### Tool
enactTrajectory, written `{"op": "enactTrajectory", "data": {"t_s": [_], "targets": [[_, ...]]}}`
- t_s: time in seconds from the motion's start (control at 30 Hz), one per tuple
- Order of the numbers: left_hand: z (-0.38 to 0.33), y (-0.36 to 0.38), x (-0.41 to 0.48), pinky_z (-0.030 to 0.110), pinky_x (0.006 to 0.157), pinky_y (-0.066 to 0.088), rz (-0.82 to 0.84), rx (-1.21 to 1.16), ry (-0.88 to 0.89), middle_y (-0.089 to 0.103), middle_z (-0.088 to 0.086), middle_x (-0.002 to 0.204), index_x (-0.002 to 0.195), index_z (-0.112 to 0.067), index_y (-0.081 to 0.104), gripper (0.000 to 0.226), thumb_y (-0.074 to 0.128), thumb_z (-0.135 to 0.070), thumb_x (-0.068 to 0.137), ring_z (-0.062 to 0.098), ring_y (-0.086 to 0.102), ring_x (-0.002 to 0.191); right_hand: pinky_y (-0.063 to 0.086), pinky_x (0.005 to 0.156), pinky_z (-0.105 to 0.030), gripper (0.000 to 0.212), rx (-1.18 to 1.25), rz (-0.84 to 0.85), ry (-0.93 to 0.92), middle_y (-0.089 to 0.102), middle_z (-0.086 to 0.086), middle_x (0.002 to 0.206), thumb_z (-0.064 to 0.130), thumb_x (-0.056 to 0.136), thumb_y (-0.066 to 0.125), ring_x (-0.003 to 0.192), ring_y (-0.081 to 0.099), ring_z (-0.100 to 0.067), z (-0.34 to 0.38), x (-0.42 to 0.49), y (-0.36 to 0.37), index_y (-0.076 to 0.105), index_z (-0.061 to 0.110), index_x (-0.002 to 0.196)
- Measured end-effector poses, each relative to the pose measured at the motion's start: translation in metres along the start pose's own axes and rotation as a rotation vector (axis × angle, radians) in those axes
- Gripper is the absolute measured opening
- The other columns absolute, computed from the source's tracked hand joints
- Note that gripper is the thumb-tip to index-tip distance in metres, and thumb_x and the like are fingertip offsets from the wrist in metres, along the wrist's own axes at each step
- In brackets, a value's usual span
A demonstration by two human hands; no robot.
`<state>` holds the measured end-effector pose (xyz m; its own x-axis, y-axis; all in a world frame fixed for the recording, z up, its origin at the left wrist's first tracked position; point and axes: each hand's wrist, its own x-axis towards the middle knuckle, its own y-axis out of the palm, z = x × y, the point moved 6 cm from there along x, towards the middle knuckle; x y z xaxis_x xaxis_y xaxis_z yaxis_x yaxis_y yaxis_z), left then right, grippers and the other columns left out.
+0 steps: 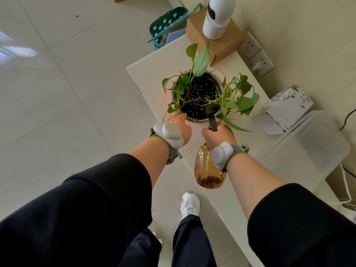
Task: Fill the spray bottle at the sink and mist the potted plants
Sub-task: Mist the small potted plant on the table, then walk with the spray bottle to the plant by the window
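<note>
A potted plant (200,93) with green trailing leaves and dark soil stands in a pale round pot on a white table (150,74). My right hand (219,134) grips the black trigger head of an amber spray bottle (209,170), whose nozzle points at the soil by the pot's near rim. A little liquid sits in the bottle's bottom. My left hand (178,126) rests against the pot's near-left rim, fingers stretched toward the leaves.
A cardboard box (215,39) with a white camera (219,16) on it stands behind the pot. A patterned white box (285,110) and a clear plastic bin (308,147) lie to the right. A teal basket (167,24) sits on the floor, wall sockets (258,53) behind.
</note>
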<state>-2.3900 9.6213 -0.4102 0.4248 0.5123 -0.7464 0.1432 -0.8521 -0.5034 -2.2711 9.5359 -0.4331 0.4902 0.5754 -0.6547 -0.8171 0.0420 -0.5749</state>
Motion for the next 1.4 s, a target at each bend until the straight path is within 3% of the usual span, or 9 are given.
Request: {"op": "enactTrajectory", "data": {"t_s": [0.23, 0.43, 0.57, 0.67, 0.8, 0.97, 1.1, 1.27, 1.4], "targets": [[0.002, 0.001, -0.007, 0.037, 0.113, 0.026, 0.018, -0.024, -0.04, 0.021, 0.0, 0.155, 0.147, -0.022, 0.021, 0.055, 0.032, -0.011, 0.094, 0.021, 0.025, 0.141, 0.035, 0.056, -0.031, 0.003, 0.128, 0.053, -0.109, 0.046, -0.001, 0.062, 0.018, 0.078, 0.054, 0.058, 0.04, -0.022, 0.01, -0.008, 0.009, 0.053, 0.016, 0.078], [-0.004, -0.018, -0.038, 0.029, 0.104, 0.034, 0.054, -0.127, 0.009, 0.046, 0.007, 0.141, 0.142, -0.015, 0.035, 0.049, 0.029, -0.002, 0.095, 0.023, 0.043, 0.13, 0.04, 0.056, -0.024, 0.024, 0.132, 0.031, -0.31, 0.056, 0.005, 0.076, 0.029, 0.078, 0.058, 0.064, 0.053, -0.016, 0.05, -0.042, 0.002, 0.055, 0.022, 0.1], [0.011, -0.046, -0.072, 0.031, 0.095, 0.046, -0.028, -0.253, 0.002, 0.055, 0.009, 0.131, 0.137, -0.016, 0.042, 0.046, 0.03, -0.002, 0.095, 0.026, 0.057, 0.113, 0.05, 0.07, -0.037, 0.022, 0.099, 0.017, -0.407, 0.064, -0.007, 0.087, 0.027, 0.081, 0.063, 0.077, 0.06, -0.027, 0.101, -0.072, -0.005, 0.058, 0.017, 0.1], [0.024, -0.087, -0.112, 0.037, 0.092, 0.05, -0.083, -0.382, 0.019, 0.061, 0.011, 0.123, 0.132, -0.015, 0.049, 0.046, 0.033, 0.0, 0.092, 0.027, 0.062, 0.106, 0.052, 0.08, -0.038, 0.022, 0.109, 0.038, -0.449, 0.063, -0.001, 0.089, 0.023, 0.082, 0.064, 0.084, 0.062, -0.023, 0.154, -0.104, -0.006, 0.059, 0.018, 0.103], [0.051, -0.158, -0.183, 0.021, 0.078, 0.046, -0.157, -0.469, 0.071, 0.064, 0.006, 0.119, 0.128, -0.015, 0.053, 0.044, 0.034, 0.001, 0.092, 0.017, 0.064, 0.095, 0.05, 0.076, -0.032, 0.034, 0.066, 0.059, -0.553, 0.061, 0.004, 0.082, 0.034, 0.074, 0.057, 0.08, 0.06, -0.019, 0.239, -0.167, -0.001, 0.06, 0.019, 0.103], [0.08, -0.232, -0.262, 0.032, 0.096, 0.047, -0.247, -0.425, 0.137, 0.062, 0.005, 0.122, 0.127, -0.019, 0.054, 0.04, 0.042, -0.006, 0.091, 0.023, 0.059, 0.11, 0.048, 0.072, -0.027, 0.029, 0.072, 0.091, -0.655, 0.064, 0.002, 0.088, 0.031, 0.075, 0.059, 0.078, 0.06, -0.01, 0.327, -0.228, 0.013, 0.06, 0.022, 0.103], [0.12, -0.297, -0.327, 0.022, 0.086, 0.039, -0.352, -0.485, 0.158, 0.061, -0.006, 0.123, 0.127, -0.027, 0.054, 0.042, 0.049, -0.012, 0.088, 0.011, 0.055, 0.106, 0.048, 0.071, -0.021, 0.028, 0.08, 0.139, -0.753, 0.064, 0.006, 0.092, 0.031, 0.078, 0.059, 0.083, 0.061, -0.007, 0.414, -0.285, 0.031, 0.059, 0.026, 0.106], [0.17, -0.373, -0.39, 0.024, 0.087, 0.043, -0.436, -0.527, 0.157, 0.059, -0.009, 0.123, 0.128, -0.031, 0.05, 0.045, 0.056, -0.023, 0.084, 0.01, 0.057, 0.106, 0.049, 0.073, -0.023, 0.019, 0.09, 0.203, -0.862, 0.065, -0.002, 0.095, 0.017, 0.085, 0.059, 0.089, 0.063, -0.016, 0.515, -0.337, 0.056, 0.06, 0.02, 0.104], [0.204, -0.444, -0.42, 0.035, 0.094, 0.049, -0.479, -0.542, 0.122, 0.062, -0.015, 0.109, 0.129, -0.032, 0.047, 0.053, 0.065, -0.029, 0.079, 0.01, 0.061, 0.102, 0.041, 0.064, -0.014, 0.019, 0.084, 0.291, -0.953, 0.06, 0.008, 0.094, 0.024, 0.088, 0.057, 0.084, 0.058, -0.005, 0.598, -0.361, 0.08, 0.054, 0.027, 0.107]]}}
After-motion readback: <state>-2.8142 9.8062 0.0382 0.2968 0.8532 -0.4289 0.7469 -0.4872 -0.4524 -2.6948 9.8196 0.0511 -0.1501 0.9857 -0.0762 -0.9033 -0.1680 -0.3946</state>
